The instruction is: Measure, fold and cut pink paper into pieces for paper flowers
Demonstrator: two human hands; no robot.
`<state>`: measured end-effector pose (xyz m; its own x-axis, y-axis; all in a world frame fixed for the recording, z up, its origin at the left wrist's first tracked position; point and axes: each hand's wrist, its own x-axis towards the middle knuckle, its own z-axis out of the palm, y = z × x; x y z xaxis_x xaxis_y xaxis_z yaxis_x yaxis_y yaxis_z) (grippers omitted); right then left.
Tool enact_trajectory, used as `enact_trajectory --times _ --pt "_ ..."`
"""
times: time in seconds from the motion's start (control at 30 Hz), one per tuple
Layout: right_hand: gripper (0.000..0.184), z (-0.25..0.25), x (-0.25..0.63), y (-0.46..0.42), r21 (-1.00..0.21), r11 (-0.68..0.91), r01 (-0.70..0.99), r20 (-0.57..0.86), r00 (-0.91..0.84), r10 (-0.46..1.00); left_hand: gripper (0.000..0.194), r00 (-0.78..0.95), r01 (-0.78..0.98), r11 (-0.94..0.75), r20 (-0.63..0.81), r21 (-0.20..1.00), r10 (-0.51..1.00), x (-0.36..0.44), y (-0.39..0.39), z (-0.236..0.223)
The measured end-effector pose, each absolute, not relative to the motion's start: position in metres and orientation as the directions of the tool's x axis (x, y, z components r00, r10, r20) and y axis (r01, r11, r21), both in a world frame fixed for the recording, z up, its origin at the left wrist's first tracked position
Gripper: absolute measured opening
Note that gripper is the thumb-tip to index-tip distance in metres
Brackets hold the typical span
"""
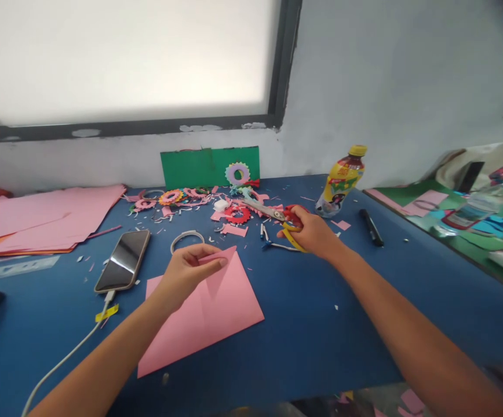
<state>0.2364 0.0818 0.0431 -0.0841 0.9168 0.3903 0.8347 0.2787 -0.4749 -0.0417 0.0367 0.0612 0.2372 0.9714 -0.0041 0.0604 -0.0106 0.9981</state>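
My left hand [193, 271] pinches the upper edge of a pink sheet of paper [217, 315] between thumb and fingers. The sheet has a faint crease and rests on the blue table at its lower part. In my right hand [312, 231] is a pair of scissors [273, 212] with one red and one yellow handle loop. Their blades point left, over a heap of cut paper scraps and apart from the sheet. A pale ring [186, 234] lies just behind my left hand. Beside the scissors are thin blue-and-white pens [280, 246].
A phone [123, 262] on a white cable lies left of the sheet. Pink papers [81, 211] are stacked farther left. A yellow-labelled bottle [341, 182] and black marker [371, 227] stand and lie at right. A green board [190, 168] leans on the wall behind paper scraps [236, 215].
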Motion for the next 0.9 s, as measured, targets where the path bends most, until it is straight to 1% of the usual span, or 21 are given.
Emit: enact_trajectory --times 0.07,0.13,0.2,0.27,0.33,0.4,0.47,0.57,0.7,0.9 --pt "0.029 0.049 0.231 0.076 -0.4 0.28 0.873 0.374 -0.124 0.919 0.012 0.193 0.021 -0.008 0.004 1.0 0.981 -0.042 0.037 0.063" --pt "0.028 0.054 0.226 0.071 -0.358 0.314 0.879 0.349 -0.186 0.919 0.012 0.174 -0.043 -0.002 0.01 0.999 0.985 -0.042 0.036 0.065" --pt "0.029 0.057 0.221 0.066 -0.331 0.345 0.878 0.328 -0.236 0.915 0.013 0.187 -0.114 0.014 0.007 0.993 0.982 -0.042 0.035 0.067" --pt "0.03 0.059 0.217 0.062 -0.292 0.369 0.882 0.328 -0.27 0.905 0.013 0.217 -0.145 0.025 0.007 0.989 0.976 -0.043 0.034 0.069" --pt "0.032 0.06 0.215 0.058 -0.239 0.401 0.884 0.34 -0.311 0.888 0.009 0.218 -0.115 -0.017 0.042 0.993 0.975 -0.043 0.034 0.07" --pt "0.033 0.061 0.213 0.055 -0.18 0.433 0.883 0.348 -0.354 0.868 0.004 0.194 -0.044 -0.094 0.101 0.995 0.976 -0.044 0.034 0.069" --pt "0.035 0.062 0.213 0.053 -0.141 0.454 0.88 0.344 -0.386 0.856 0.004 0.176 0.023 -0.156 0.149 0.988 0.973 -0.043 0.035 0.069" --pt "0.037 0.064 0.212 0.051 -0.101 0.468 0.878 0.332 -0.414 0.848 0.005 0.171 0.063 -0.212 0.199 0.975 0.965 -0.043 0.036 0.068" --pt "0.038 0.063 0.21 0.05 -0.067 0.487 0.871 0.312 -0.445 0.839 0.007 0.158 0.077 -0.268 0.254 0.96 0.954 -0.043 0.037 0.064" --pt "0.042 0.062 0.207 0.05 -0.064 0.493 0.868 0.29 -0.457 0.841 0.008 0.116 0.118 -0.304 0.291 0.945 0.95 -0.045 0.037 0.06"
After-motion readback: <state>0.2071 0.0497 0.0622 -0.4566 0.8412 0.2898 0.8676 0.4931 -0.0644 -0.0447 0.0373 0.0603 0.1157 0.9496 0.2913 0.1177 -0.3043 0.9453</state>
